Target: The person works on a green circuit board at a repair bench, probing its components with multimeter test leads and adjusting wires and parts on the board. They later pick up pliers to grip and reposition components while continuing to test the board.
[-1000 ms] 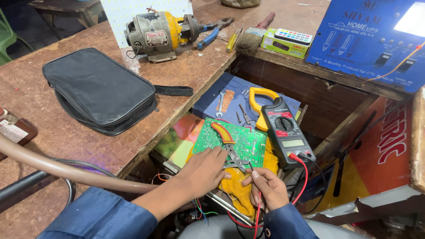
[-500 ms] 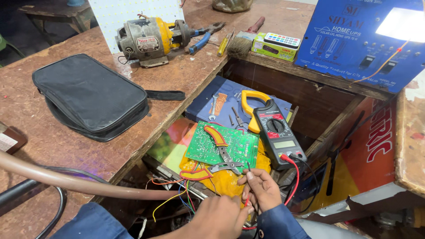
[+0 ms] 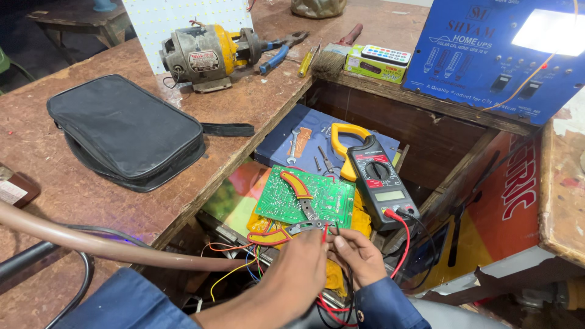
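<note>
Both hands have drawn together at the near edge of the green circuit board point(image 3: 304, 201) since the earlier frame, where my left hand sat lower and off to the side.

From the head view, my left hand point(image 3: 301, 268) comes up from the bottom of the picture, its fingers bunched together around thin red and black wires point(image 3: 329, 304) just below the board; whether they truly pinch a wire I cannot tell. My right hand point(image 3: 359, 256) sits right beside it, touching it, with its fingers curled closed on the same bundle of leads.

Red-and-yellow-handled pliers point(image 3: 295, 210) lie across the board, one handle pointing up over it, the other lying toward my left hand, with the metal nose just above my knuckles. The board rests on a yellow cloth point(image 3: 359, 222) inside an open wooden compartment below the table point(image 3: 256, 103) edge.

Just right of the board lies a black clamp meter point(image 3: 378, 180) with yellow jaws, a red lead running from it toward my right hand. On the table, well apart, sit a black zip pouch point(image 3: 125, 131), a small electric motor point(image 3: 201, 55) and blue-handled pliers point(image 3: 277, 52).
</note>
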A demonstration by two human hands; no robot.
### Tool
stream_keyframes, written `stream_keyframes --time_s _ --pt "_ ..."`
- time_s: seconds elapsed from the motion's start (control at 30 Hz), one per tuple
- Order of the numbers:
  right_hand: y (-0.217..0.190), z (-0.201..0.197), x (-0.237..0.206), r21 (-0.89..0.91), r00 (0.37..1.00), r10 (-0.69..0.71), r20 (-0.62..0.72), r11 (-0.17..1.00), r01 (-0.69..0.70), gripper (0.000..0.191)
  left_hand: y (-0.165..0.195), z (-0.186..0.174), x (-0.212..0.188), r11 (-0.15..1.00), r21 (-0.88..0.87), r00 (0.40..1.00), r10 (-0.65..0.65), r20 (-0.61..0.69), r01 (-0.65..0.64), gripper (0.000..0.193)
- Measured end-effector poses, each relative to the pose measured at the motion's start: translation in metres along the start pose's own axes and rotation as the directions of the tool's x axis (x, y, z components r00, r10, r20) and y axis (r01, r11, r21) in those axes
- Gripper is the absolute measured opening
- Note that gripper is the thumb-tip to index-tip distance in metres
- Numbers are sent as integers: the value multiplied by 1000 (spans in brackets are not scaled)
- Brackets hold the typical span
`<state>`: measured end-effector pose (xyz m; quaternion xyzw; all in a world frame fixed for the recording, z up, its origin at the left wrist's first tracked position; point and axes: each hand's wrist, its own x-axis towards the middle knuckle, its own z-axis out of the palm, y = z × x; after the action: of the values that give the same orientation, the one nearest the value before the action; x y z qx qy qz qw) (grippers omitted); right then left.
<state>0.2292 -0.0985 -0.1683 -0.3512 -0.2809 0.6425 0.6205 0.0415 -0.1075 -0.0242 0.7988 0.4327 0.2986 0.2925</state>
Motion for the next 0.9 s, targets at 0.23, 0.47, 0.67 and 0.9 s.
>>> stream_keyframes --time_s 0.23,0.47,0.67,0.9 --pt "5 5 4 -149 990 -80 117 984 97 34 3 -11 14 994 -85 991 54 -120 -64 14" --pt "-2 2 3 -32 997 3 73 999 0 34 11 -18 19 986 -145 994 70 -83 -82 19" --pt "-4 2 1 -20 999 2 38 1000 -1 30 17 -34 21 988 -145 994 71 87 -58 20" --pt "-12 13 -5 -7 999 -19 35 1000 19 33 8 -44 25 989 1 983 147 113 -148 19"
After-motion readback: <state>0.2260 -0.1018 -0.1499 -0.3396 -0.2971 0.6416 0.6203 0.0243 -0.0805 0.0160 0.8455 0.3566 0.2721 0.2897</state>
